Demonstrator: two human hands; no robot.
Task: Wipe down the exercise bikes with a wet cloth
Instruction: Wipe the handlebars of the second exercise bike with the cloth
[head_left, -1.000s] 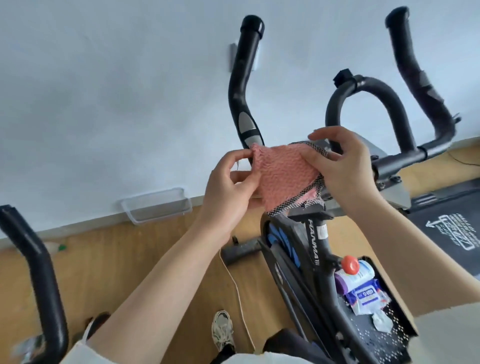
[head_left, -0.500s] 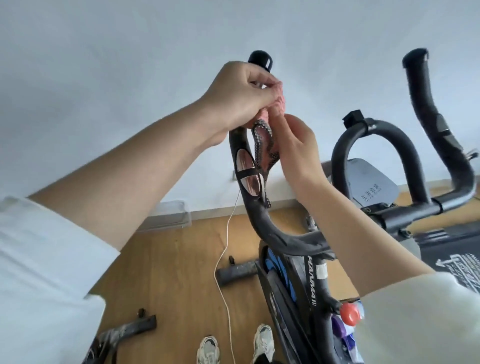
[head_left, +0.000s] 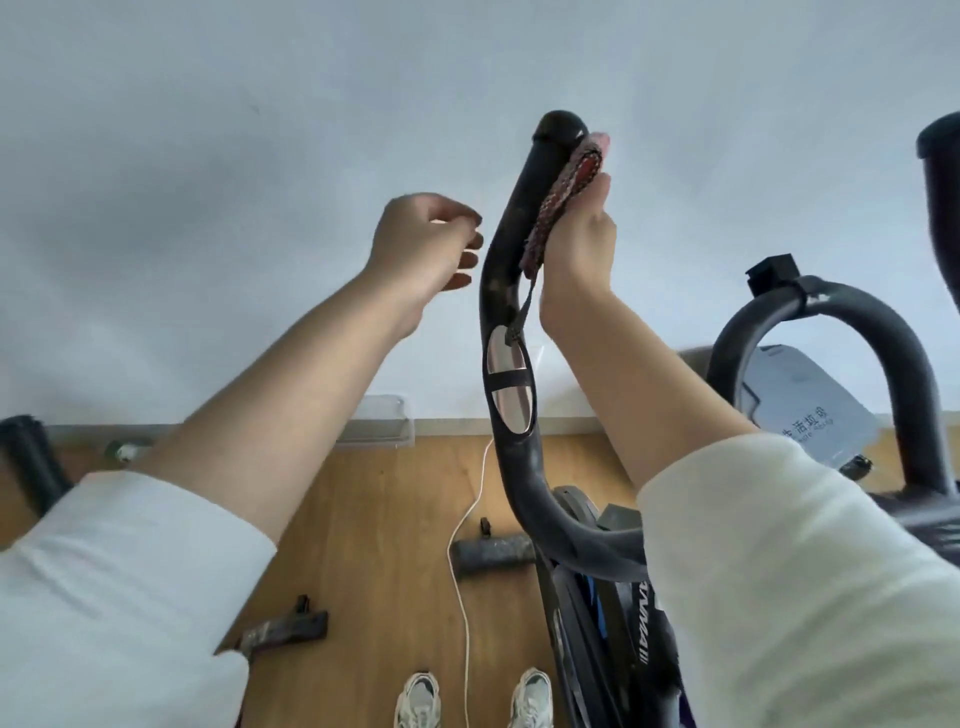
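The cloth (head_left: 563, 192) is pink with a dark netted weave, perhaps red inside the fold. The handlebar (head_left: 506, 249) is black with silver plates (head_left: 511, 410); the floor (head_left: 374, 519) is brown wood grain.

A folded pink cloth (head_left: 566, 189) with dark mesh edging is pressed flat against the upright black handlebar (head_left: 522, 208) of the exercise bike (head_left: 587, 623), at upper centre.

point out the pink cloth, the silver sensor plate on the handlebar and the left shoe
pink cloth (head_left: 563, 195), head view, middle of the folded strip
silver sensor plate (head_left: 502, 353), head view, its upper half
left shoe (head_left: 418, 699), head view, its laced top
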